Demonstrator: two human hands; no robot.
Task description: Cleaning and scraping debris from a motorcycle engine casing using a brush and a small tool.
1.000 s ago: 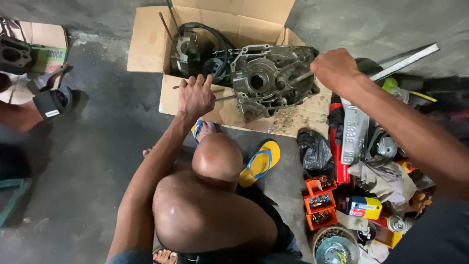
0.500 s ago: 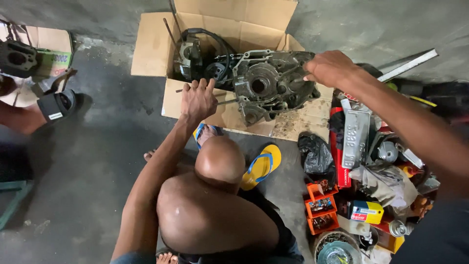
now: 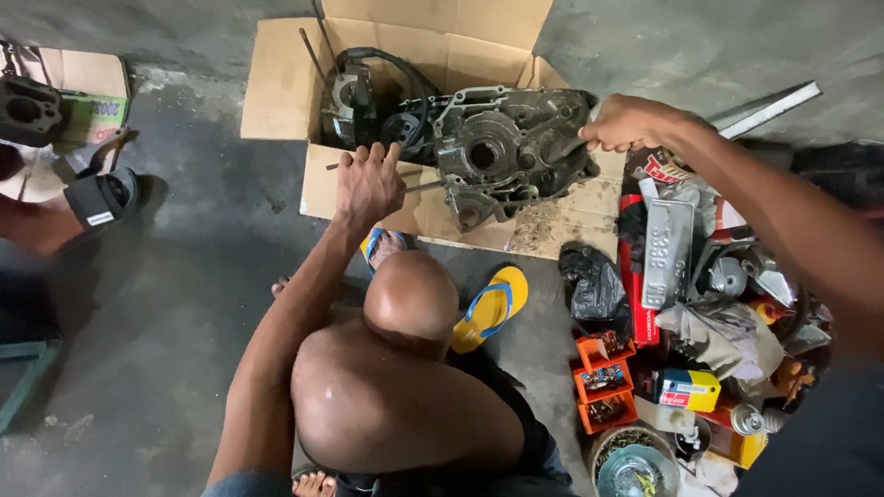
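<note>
Left hand: fingers closed round thin metal rod, tip at engine crankcase. Crankcase: grey, grimy, cover off, bearing bore exposed, lying on flattened cardboard box on floor. Right hand: fingers pinching casing's right edge. Judged mid-job; casing not yet split.

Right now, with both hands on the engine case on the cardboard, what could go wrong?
1. The engine case stands on flattened cardboard, not clamped; the right hand works at its edge, so the case may tip or slide.
2. The left hand grips a thin rod beside the case; fingers could get pinched if the case shifts.
3. Bare knees and a yellow sandal lie just below; a falling case may hit them.
</note>
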